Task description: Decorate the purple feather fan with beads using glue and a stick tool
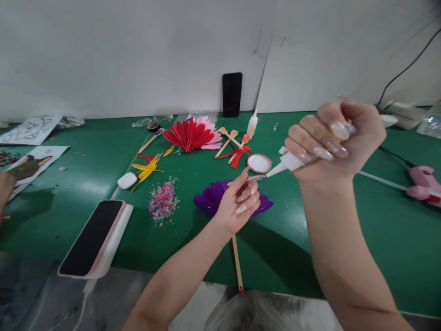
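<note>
In my right hand (336, 138) is a white glue bottle (291, 161), gripped in a closed fist and tilted down to the left. Its pointed nozzle touches or nearly touches the end of a thin, flat, pale strip (255, 178). My left hand (239, 202) pinches that strip between thumb and fingers; its exact kind is unclear. Below the left hand lies a purple feather fan (208, 198), partly hidden, with its wooden handle (237, 264) reaching the table's front edge. Just behind the strip sits a small white round dish (259, 163) with a red rim.
A red feather fan (188, 135), wooden sticks (225, 147), a second glue bottle (252, 123) and an upright phone (232, 94) stand or lie behind. To the left are coloured flakes (163, 201), yellow feathers (149, 170), another phone (93, 236) and a person's hand (5, 188). A pink glue gun (425, 184) lies right.
</note>
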Demonstrator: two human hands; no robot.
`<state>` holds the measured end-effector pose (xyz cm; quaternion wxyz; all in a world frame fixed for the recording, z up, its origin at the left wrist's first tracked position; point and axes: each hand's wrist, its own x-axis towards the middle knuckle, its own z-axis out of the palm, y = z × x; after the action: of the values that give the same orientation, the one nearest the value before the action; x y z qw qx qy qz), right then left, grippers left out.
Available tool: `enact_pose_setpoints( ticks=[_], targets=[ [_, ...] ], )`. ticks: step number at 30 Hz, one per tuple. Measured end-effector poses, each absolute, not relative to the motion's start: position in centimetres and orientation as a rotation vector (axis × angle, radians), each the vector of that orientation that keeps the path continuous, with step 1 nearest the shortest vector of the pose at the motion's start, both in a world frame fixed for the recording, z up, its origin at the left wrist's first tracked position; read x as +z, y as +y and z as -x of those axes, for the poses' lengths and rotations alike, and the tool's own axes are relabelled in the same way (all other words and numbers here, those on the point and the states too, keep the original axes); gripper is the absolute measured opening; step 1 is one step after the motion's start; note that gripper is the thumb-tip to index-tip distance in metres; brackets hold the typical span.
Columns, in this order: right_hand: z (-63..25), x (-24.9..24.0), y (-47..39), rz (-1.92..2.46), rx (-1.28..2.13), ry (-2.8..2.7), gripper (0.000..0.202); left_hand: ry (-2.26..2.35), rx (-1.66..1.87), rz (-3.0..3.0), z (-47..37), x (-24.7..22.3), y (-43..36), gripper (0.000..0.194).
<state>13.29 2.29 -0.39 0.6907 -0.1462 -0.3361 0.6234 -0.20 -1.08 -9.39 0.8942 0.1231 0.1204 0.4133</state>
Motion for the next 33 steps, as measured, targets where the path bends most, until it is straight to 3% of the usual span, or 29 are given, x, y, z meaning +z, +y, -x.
enact_pose_setpoints(
  ticks=[11,16,24,33],
  targets=[
    [-13.2,0.5,1.6,0.600,1.143,-0.889,0.033,0.230,0.854,-0.249,0.2,-9.5,-1.1,0.042],
    [-12.8,0.4,1.5,0.523,1.062,-0.864,0.036,0.240,0.861,-0.260,0.2,-9.4,-1.1,0.044],
    [-12.6,0.2,1.9,0.566,0.950,-0.972,0.022,0.258,0.864,-0.259,0.3,-9.5,-1.1,0.040],
    [-12.1,0.1,1.8,0.616,0.874,-0.979,0.028,0.206,0.857,-0.260,0.4,-9.6,-1.1,0.042]
  ],
)
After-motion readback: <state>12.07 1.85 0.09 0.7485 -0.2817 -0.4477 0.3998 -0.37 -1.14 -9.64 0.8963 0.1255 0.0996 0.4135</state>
